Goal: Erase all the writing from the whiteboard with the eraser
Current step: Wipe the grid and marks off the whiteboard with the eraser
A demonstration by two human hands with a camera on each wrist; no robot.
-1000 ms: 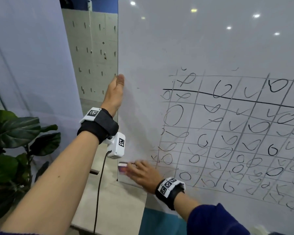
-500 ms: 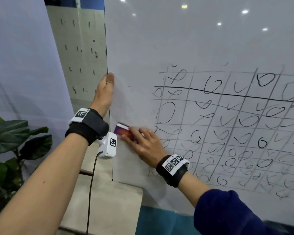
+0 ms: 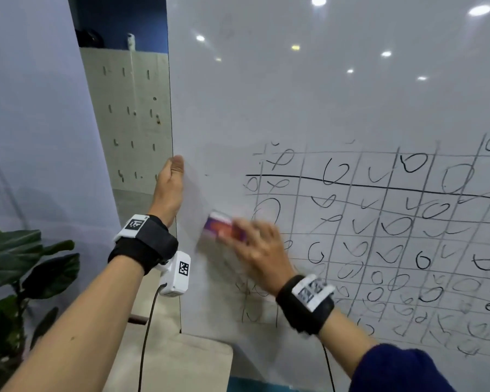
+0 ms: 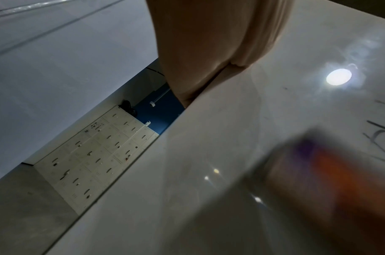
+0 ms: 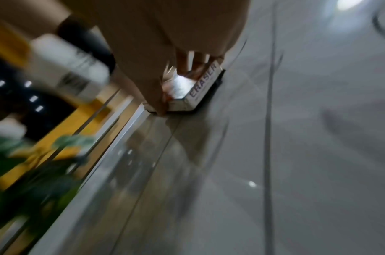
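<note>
The whiteboard (image 3: 294, 103) carries a pencil-grey grid (image 3: 379, 236) filled with black loops and ticks across its lower right. My left hand (image 3: 171, 179) holds the board's left edge, thumb on the front and fingers hidden behind; the left wrist view shows that hand (image 4: 208, 43) at the board's edge (image 4: 187, 110). My right hand (image 3: 256, 250) presses an orange and purple eraser (image 3: 219, 227) flat on the board at the grid's left column, blurred by motion. The right wrist view shows the eraser (image 5: 200, 86), marked ERASER, under my right hand (image 5: 165, 43), pad on the board.
A leafy plant (image 3: 26, 264) stands at the lower left. Pale lockers (image 3: 130, 123) show behind the board's left edge, beside a grey wall panel (image 3: 34, 108). A light tabletop (image 3: 167, 363) lies below the board's corner. Wrist camera cables hang from both arms.
My right hand has swept the eraser up from the board's lower left corner to the grid's left column. The left hand has kept its hold on the edge.
</note>
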